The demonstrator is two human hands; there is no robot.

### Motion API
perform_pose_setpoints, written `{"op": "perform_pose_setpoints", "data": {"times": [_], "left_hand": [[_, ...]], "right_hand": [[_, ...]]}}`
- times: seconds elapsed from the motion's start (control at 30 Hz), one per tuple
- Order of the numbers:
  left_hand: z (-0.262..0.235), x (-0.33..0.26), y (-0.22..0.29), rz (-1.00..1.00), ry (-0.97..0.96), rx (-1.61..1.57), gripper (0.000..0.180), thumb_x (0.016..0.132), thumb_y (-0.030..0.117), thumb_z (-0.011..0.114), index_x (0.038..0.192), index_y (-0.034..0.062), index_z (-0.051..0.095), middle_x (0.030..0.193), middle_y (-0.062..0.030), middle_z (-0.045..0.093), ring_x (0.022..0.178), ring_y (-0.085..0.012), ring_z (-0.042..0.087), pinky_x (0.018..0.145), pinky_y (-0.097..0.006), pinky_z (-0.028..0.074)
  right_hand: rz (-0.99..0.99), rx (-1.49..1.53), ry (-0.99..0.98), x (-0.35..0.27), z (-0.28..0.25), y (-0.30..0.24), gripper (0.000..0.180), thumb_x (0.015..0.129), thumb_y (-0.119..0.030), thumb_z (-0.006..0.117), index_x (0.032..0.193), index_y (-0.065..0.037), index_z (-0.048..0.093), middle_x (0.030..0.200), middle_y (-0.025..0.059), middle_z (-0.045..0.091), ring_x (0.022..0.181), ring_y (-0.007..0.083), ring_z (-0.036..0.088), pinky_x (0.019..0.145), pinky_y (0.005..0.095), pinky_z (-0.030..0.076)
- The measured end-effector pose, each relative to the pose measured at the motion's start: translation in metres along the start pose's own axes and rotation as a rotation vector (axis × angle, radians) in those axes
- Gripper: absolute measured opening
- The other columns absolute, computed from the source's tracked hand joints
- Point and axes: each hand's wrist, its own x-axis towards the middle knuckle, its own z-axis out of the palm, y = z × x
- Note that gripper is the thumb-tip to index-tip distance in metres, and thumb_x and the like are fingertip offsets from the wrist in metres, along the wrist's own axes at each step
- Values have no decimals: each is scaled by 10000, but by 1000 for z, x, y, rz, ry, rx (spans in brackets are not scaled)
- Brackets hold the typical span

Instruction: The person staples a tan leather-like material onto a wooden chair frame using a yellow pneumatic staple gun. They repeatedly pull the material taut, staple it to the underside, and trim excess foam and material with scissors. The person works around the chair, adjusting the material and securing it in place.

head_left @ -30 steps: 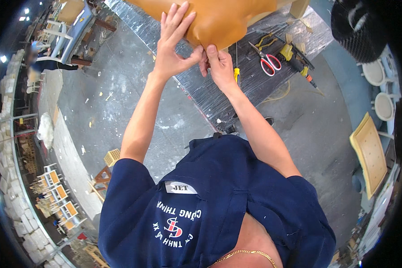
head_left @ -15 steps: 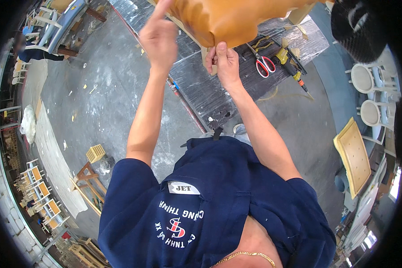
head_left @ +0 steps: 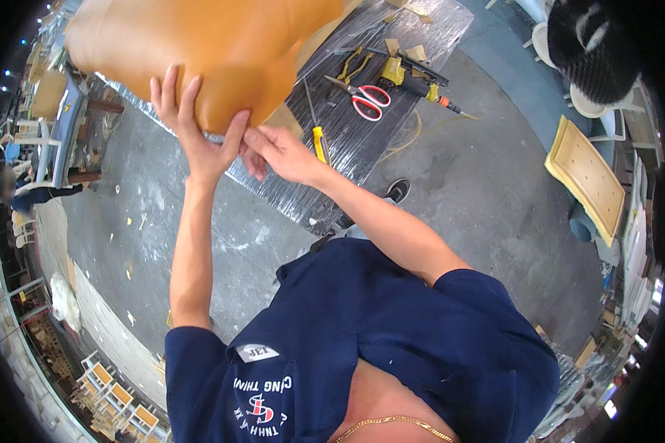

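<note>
A piece of orange-tan leather (head_left: 192, 44), smooth and rounded at its near corner, lies over a seat-like form at the top of the view. My left hand (head_left: 199, 140) rests on that corner with its fingers spread across the leather and the thumb at the corner's near side. Just to its right, my right hand (head_left: 284, 153) is closed at the lower edge of the corner, thumb and fingers pinching the leather there. What lies under the leather is mostly hidden. A screwdriver (head_left: 321, 146) with a yellow handle sits beside my right hand.
On the plastic-wrapped tabletop (head_left: 273, 188) lie red-and-white scissors (head_left: 359, 91), yellow-handled pliers (head_left: 358, 66) and a yellow-black air stapler (head_left: 394, 71) with a hose. A tan padded panel (head_left: 587, 181) stands at the right. Another person (head_left: 41, 196) is at the far left.
The leather-covered form now sits further left and lower in view. My left hand has come down from the air onto its corner. My right hand has shifted left; the screwdriver now shows.
</note>
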Motion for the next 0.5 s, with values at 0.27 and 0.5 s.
{"op": "perform_pose_setpoints", "data": {"times": [0.27,0.5], "left_hand": [[-8,0,3,-29,-91,71,854,782,336,817,1465,154,339,1575,-217,261,1482,-478,137,1179,-635,128],[-13,-3,-2,22,-135,127,855,835,441,742,1496,204,256,1573,-231,215,1470,-476,179,1161,-697,137]], "right_hand": [[417,-132,481,-79,-167,38,223,999,-278,613,1065,-65,606,788,8,630,627,104,612,545,254,513],[348,-385,678,-50,-305,-6,209,987,-257,625,1026,-52,627,780,20,658,599,101,618,503,259,512]]}}
